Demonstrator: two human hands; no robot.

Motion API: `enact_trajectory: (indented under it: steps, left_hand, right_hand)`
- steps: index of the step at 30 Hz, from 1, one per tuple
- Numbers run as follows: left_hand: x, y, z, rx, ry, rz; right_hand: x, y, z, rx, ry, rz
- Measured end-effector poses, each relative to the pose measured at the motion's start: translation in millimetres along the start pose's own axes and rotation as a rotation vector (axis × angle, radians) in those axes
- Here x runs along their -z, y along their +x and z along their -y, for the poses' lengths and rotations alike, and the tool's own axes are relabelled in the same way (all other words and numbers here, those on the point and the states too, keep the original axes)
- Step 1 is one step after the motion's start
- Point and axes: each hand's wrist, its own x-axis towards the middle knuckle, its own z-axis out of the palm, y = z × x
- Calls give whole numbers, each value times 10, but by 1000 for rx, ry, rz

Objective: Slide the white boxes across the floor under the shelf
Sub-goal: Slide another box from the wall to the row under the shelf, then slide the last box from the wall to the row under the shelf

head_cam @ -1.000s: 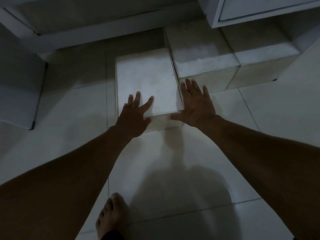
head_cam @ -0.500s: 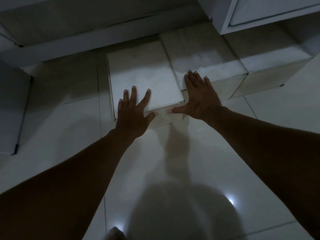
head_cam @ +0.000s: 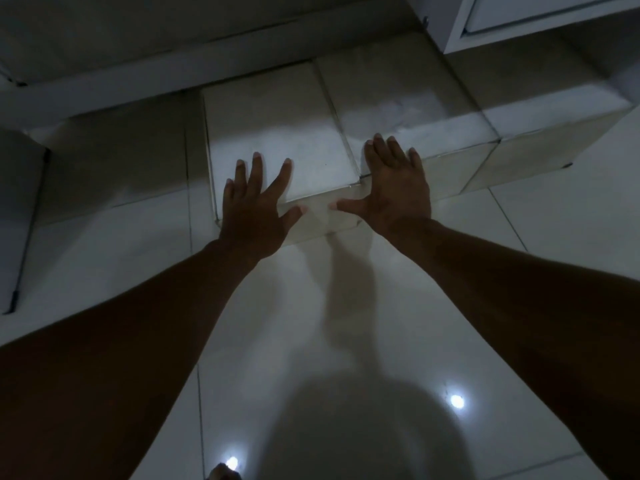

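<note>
A white box (head_cam: 277, 133) lies flat on the tiled floor in the middle of the head view, its far end near the shelf base (head_cam: 207, 60). My left hand (head_cam: 254, 209) presses on its near left edge with fingers spread and straight. My right hand (head_cam: 394, 188) presses at its near right corner, fingers straight, overlapping the neighbouring white box (head_cam: 408, 102). A third white box (head_cam: 540, 109) sits further right in the same row. Both right boxes reach under a white cabinet (head_cam: 540, 19).
A dark panel or box (head_cam: 17, 216) stands at the left edge. Pale glossy floor tiles (head_cam: 536, 244) stretch toward me, with two bright light reflections near the bottom. Toes of a foot (head_cam: 221, 474) show at the bottom edge. The scene is dim.
The middle box has slid away from me toward the shelf, now nearly level with the boxes on its right. Both hands moved forward with it, still flat on its near edge.
</note>
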Motion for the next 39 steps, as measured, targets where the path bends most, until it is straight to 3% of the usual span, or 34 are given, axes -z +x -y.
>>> enact_trajectory:
  steps: [11,18,24,33,39]
  left_hand:
    - [0,51,31,-12,5,-1]
    - [431,-181,-60,-50,146,185]
    - [1355,-601,-535,-99,16,42]
    - [2834,-1145,-1142,-152,-36,69]
    - [4164,-1423,-1657,-130,-98,6]
  right_hand:
    - [11,13,68,-46,6,6]
    - [340,-306,108,-12,47,133]
    - [1324,-757,314,34,109,100]
    - [2940,-1265,312,57,168,54]
    - [4271,-1387,287,90,172,-113]
